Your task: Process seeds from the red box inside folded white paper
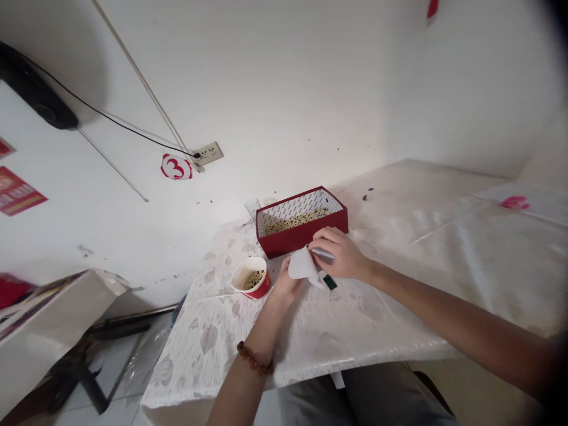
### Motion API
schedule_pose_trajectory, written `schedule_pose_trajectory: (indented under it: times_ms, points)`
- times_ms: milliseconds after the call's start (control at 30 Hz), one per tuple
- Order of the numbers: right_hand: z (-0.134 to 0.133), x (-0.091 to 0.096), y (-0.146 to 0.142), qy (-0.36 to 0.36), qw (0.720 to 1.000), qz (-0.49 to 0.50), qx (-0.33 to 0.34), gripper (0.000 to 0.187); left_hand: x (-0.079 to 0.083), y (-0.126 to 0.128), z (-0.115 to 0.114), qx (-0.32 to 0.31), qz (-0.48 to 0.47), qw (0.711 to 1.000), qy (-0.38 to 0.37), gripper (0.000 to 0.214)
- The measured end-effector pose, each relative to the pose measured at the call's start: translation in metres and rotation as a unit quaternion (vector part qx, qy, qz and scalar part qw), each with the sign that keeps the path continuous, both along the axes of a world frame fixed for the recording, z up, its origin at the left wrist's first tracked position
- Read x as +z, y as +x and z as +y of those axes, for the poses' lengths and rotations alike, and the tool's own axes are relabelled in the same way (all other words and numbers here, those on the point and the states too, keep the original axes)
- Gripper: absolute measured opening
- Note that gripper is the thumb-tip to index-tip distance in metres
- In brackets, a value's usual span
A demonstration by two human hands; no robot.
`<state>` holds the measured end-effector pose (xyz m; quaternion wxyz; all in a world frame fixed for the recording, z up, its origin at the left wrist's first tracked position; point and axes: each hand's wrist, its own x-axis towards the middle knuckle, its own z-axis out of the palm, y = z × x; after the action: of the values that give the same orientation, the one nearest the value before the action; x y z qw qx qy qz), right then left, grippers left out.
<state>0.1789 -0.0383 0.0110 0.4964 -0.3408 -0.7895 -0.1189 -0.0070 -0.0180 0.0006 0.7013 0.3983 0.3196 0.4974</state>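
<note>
In front of me, above the table's middle, is a piece of white paper [303, 264] with a curled lower edge. My left hand [285, 279], a brown bead bracelet on its wrist, grips it from the left, its fingers partly hidden behind it. My right hand [339, 254] is closed at the paper's upper right edge. A pale grey, long piece [323, 253] shows under its fingers; I cannot tell if it belongs to the paper. Just beyond both hands stands a dark red box [306, 232] with grains in it. Left of my left hand is a red and white paper tub [262, 287], also holding grains.
A small dark flat piece [329, 282] lies beside the paper. Behind the box's left corner stands a clear glass [252, 207]. A patterned white cloth [213, 367] covers the table against the wall. A power socket [209, 154] with a black cable sits above.
</note>
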Motion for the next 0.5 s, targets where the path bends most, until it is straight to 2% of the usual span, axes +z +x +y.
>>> schedule_pose_trajectory:
  times_ms: [133, 333, 500]
  points:
    - [-0.0009, -0.0002, -0.0003, -0.005, 1.0, -0.009, -0.013, 0.015, -0.0002, 0.0004, 0.0005, -0.002, -0.01, 1.0, -0.007, 0.043]
    - [0.0009, -0.0014, 0.0015, 0.0, 1.0, 0.003, 0.016, 0.016, 0.0024, 0.0037, -0.0013, 0.001, 0.013, 1.0, 0.006, 0.039]
    - [0.0031, -0.0036, 0.0013, 0.003, 1.0, 0.009, -0.002, 0.016, 0.004, 0.0042, -0.0038, -0.012, 0.017, 0.999, 0.028, 0.04]
